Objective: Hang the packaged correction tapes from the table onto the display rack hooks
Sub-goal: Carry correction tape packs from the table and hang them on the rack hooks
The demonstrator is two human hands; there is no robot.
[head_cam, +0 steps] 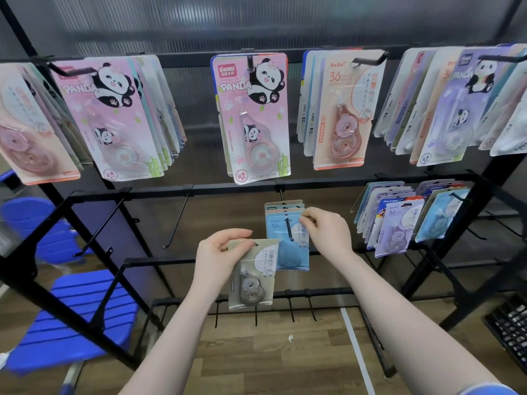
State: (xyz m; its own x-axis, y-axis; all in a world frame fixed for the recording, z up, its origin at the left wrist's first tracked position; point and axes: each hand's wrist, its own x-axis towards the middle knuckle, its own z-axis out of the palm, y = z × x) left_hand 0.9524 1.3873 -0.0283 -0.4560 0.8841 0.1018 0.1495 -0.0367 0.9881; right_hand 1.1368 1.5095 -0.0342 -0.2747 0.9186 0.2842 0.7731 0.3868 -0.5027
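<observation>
The person is standing in front of a black display rack [159,189] and working at its middle rail. Their left hand [219,252] is pinching the top corner of a beige packaged correction tape [252,276], thumb and fingers curled round the card's upper edge, so the pack is hanging upright below the hand, just in front of the rack and not on any hook. Their right hand [325,229] is reaching to a blue packaged correction tape [288,240] that is already sitting on a hook [288,229] at the middle of that rail; the fingertips are curled in and gripping the pack's upper right edge, and more packs are hanging behind it on the same hook. The beige pack is lying just beside the blue one, to its left and a little lower. Along the top rail, pink panda packs [253,115] and other packs are hanging in rows. A blue chair [85,315] is standing at the rack's lower left corner
</observation>
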